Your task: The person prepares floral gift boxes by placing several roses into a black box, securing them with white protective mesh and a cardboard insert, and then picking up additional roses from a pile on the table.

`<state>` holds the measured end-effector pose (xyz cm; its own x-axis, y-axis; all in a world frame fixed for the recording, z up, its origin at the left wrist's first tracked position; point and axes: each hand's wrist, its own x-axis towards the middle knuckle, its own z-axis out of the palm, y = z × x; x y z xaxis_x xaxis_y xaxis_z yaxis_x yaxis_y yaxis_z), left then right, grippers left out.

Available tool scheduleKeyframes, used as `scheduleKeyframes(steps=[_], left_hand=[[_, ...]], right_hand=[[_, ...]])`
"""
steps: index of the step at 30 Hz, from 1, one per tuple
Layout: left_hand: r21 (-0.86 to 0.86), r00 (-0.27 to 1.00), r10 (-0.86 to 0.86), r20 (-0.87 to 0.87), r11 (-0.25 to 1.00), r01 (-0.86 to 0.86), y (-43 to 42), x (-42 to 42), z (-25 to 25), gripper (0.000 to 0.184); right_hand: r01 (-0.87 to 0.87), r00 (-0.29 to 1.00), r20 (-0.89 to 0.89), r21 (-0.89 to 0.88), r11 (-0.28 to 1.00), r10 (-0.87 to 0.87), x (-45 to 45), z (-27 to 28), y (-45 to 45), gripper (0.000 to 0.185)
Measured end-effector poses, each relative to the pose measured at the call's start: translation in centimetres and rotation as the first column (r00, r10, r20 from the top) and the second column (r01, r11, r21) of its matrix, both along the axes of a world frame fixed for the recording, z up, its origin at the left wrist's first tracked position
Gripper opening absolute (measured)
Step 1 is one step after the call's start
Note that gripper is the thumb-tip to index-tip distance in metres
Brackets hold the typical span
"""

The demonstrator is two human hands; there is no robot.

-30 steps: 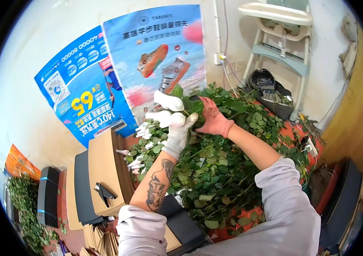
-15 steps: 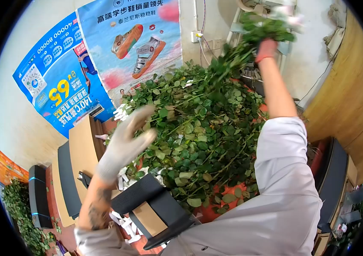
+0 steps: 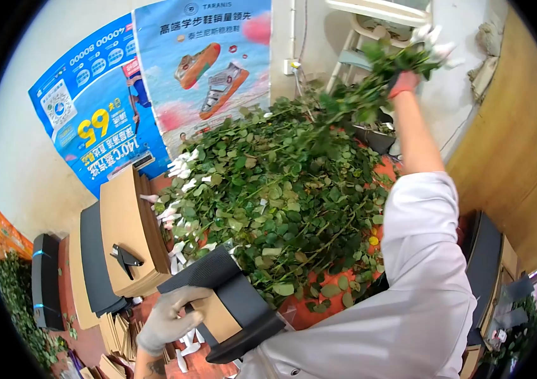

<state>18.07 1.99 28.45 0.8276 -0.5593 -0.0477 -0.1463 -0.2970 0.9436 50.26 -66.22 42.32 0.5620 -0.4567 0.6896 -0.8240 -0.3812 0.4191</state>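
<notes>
My right hand (image 3: 403,82), in a red glove, is closed around a bunch of long-stemmed roses (image 3: 375,79) at the upper right. White-covered heads (image 3: 434,44) point up and right, and leafy stems trail down left over the pile. My left hand (image 3: 173,319), in a pale knit glove, is at the left edge of a small brown cardboard piece (image 3: 221,318). Its thumb and fingers are apart there; whether they touch the cardboard I cannot tell. That piece lies on black corrugated sheets (image 3: 249,303) in front of my body.
A large heap of leafy rose stems (image 3: 281,202) covers the red surface ahead, white-covered heads (image 3: 180,165) along its left side. At left stands a stack of brown cardboard (image 3: 123,221) with a black stapler-like tool (image 3: 127,260) on it. A white high chair (image 3: 369,25) is behind.
My left hand has come down from above the heap to the cardboard piece. My right hand still holds the roses, shifted slightly right and down. The view has tilted a little.
</notes>
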Motion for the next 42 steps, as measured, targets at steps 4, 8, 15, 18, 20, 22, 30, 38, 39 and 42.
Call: scheduleKeyframes(steps=[4,8,15,18,20,22,30,38,39,42], left_hand=[[-0.162,0.953,0.286,-0.104,0.94,-0.3,3.0,-2.0,0.5,0.038],[0.213,0.999,0.016,0.033,0.977,-0.022,0.8,-1.6,2.7,0.045],[0.599,0.982,-0.147,0.118,0.799,0.048,1.5,-7.5,-8.0,0.075],[0.597,0.977,-0.21,-0.04,0.779,0.192,1.5,-6.6,-11.2,0.076],[0.612,0.973,-0.226,-0.046,0.764,0.206,1.5,-6.7,-13.3,0.075],[0.626,0.972,-0.204,-0.117,0.745,0.232,1.1,-6.4,-13.6,0.072],[0.568,0.99,-0.135,-0.05,0.811,0.14,1.2,-8.0,-13.9,0.058],[0.537,0.993,-0.105,0.045,0.841,0.065,1.3,-8.4,-14.7,0.058],[0.522,0.993,-0.117,0.035,0.849,0.082,1.3,-8.3,-14.5,0.058],[0.554,0.985,-0.147,-0.089,0.815,0.172,1.4,-7.8,-13.2,0.065]], right_hand=[[-0.968,-0.251,0.898,-0.238,-0.081,0.361,-7.0,8.0,3.2,0.039],[-0.504,-0.678,0.61,-0.792,-0.344,-0.411,-8.3,10.3,12.4,0.036],[-0.969,-0.246,0.015,-0.017,-0.246,0.969,-19.1,-1.5,29.9,0.032],[-0.907,-0.399,-0.322,0.273,-0.319,0.859,-24.4,-6.9,37.3,0.032],[-0.891,-0.391,-0.485,0.413,-0.189,0.783,-25.6,-10.6,39.6,0.027],[-0.877,-0.373,-0.505,0.466,-0.117,0.778,-26.6,-15.0,42.0,0.024],[-0.716,-0.373,-0.427,0.697,0.037,0.824,-27.9,-30.2,47.7,0.027],[-0.554,-0.272,-0.358,0.817,0.159,0.893,-27.0,-21.8,46.8,0.04],[-0.517,-0.275,-0.428,0.821,0.243,0.861,-26.1,-19.6,46.6,0.042],[-0.479,-0.371,-0.19,0.878,-0.012,0.909,-22.5,-15.1,43.1,0.058]])
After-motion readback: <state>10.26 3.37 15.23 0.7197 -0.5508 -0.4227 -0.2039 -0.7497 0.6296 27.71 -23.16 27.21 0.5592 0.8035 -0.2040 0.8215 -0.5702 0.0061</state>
